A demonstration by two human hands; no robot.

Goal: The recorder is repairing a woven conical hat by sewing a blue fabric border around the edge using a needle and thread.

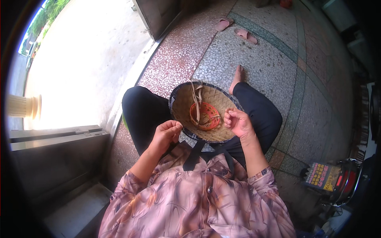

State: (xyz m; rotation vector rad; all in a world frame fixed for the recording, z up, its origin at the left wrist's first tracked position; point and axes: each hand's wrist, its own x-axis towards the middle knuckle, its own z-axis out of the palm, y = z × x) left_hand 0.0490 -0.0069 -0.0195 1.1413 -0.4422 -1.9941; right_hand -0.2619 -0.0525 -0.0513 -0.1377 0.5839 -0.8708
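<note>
"Where's the hat (pixel 182 106)?"

"Between the person's legs (pixel 265 109), hollow side up. It's woven, with a dark rim (pixel 171 102) and a red ring (pixel 213 111) deep inside."

"And the straps (pixel 197 104)?"

"Pale ones, hanging from the hat's far rim down into the ring."

"How are the hands? Left hand (pixel 168 133) first."

"At the hat's near left rim, thumb and forefinger pinched narrow. I can't tell if something thin is between them, or if it touches the hat."

"Right hand (pixel 239 122)?"

"Over the hat's right side, fingers curled in, thumb close to the forefinger. Whether it holds anything, I can't tell."

"What's past the hat?"

"A bare foot (pixel 237 80) just beyond its far right edge, on speckled floor (pixel 270 59); two pink slippers (pixel 246 36) farther off."
</note>
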